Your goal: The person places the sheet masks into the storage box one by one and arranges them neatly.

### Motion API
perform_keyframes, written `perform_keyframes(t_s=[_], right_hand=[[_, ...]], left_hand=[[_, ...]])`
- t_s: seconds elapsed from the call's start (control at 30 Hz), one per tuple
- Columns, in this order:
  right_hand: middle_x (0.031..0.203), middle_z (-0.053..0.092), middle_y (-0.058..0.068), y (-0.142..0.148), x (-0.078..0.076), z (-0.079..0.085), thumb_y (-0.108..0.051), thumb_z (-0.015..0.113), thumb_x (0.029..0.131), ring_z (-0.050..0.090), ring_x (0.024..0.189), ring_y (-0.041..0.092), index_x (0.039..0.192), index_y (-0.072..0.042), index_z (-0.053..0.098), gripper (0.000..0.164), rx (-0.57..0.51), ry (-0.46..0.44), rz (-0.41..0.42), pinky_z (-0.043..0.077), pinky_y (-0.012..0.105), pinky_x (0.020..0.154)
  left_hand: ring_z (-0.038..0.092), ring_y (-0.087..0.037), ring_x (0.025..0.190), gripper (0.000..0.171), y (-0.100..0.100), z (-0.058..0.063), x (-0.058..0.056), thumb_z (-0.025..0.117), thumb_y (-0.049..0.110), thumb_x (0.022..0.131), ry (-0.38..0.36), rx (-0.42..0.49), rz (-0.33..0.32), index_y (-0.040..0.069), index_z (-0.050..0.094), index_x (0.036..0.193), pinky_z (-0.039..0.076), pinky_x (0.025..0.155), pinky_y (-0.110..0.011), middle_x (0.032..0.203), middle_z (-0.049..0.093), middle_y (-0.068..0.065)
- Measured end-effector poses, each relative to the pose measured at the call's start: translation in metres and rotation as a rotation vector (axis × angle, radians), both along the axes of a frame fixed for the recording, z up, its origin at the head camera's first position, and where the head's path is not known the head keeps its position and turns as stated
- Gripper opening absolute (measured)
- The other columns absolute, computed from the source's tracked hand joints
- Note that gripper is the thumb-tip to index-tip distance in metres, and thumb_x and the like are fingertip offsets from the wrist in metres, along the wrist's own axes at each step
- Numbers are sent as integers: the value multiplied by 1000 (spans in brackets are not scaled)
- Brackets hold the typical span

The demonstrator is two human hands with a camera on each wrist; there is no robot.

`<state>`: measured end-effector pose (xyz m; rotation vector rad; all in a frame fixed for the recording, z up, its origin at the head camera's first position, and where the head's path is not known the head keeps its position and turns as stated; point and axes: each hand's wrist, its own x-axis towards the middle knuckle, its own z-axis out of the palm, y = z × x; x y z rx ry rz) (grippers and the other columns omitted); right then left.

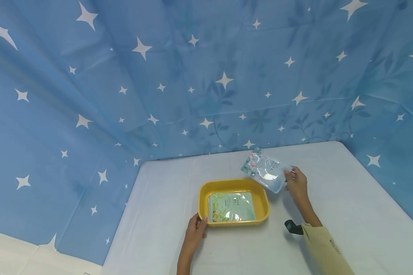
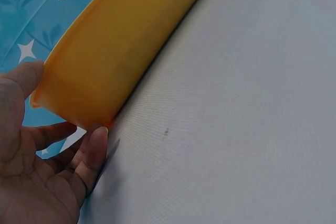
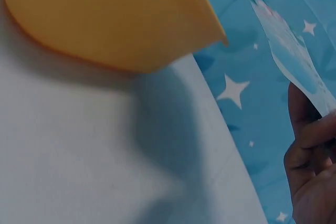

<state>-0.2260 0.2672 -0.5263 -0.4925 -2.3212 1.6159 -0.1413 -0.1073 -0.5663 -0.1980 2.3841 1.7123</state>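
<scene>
A yellow plastic basin (image 1: 261, 214) stands on the white table. Inside it lies a flat green sachet (image 1: 232, 207) with leaf and flower print. My left hand (image 1: 194, 230) grips the basin's near left corner; the left wrist view shows the thumb at the rim and fingertips under the basin wall (image 2: 105, 51). To the right, my right hand (image 1: 297, 184) pinches a pale blue sachet (image 1: 266, 172) with pink flowers by its edge, raised above the table beside the basin's far right corner. That sachet (image 3: 294, 51) appears nearly edge-on in the right wrist view.
The white tablecloth (image 1: 158, 214) spreads around the basin. Blue star-patterned curtains (image 1: 179, 95) hang behind and at both sides of the table. A dark strap-on device (image 1: 293, 227) sticks out by the right sleeve (image 1: 327, 248).
</scene>
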Motion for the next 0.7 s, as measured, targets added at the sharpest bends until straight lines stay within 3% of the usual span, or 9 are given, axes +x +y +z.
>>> perform_keyframes(t_s=[0.17,0.33,0.5,0.7], right_hand=[[103,66,18,-20,1,5,-34,43,105,52,60,9,131,-3,50,41,32,4,167,46,22,49],[97,68,19,-37,3,8,-30,47,104,59,69,15,123,0,55,35,181,72,309,50,22,54],[104,71,19,-50,6,9,-25,51,103,67,84,25,116,-1,59,28,273,152,404,55,26,66],[107,71,17,-59,10,8,-19,52,103,69,95,32,115,-1,61,24,313,173,496,59,41,77]], left_hand=[[55,-17,94,72,0,0,0,50,49,99,-3,-2,3,-2,34,147,54,71,-26,133,51,-16],[56,-17,93,73,0,2,0,50,50,99,-6,3,3,-2,33,147,54,73,-28,134,50,-17],[56,-18,95,74,1,1,0,51,51,98,-1,6,8,-3,33,147,55,73,-28,135,49,-17],[55,-17,91,74,1,0,0,51,51,99,-7,-5,13,-2,33,148,54,71,-27,133,50,-16]])
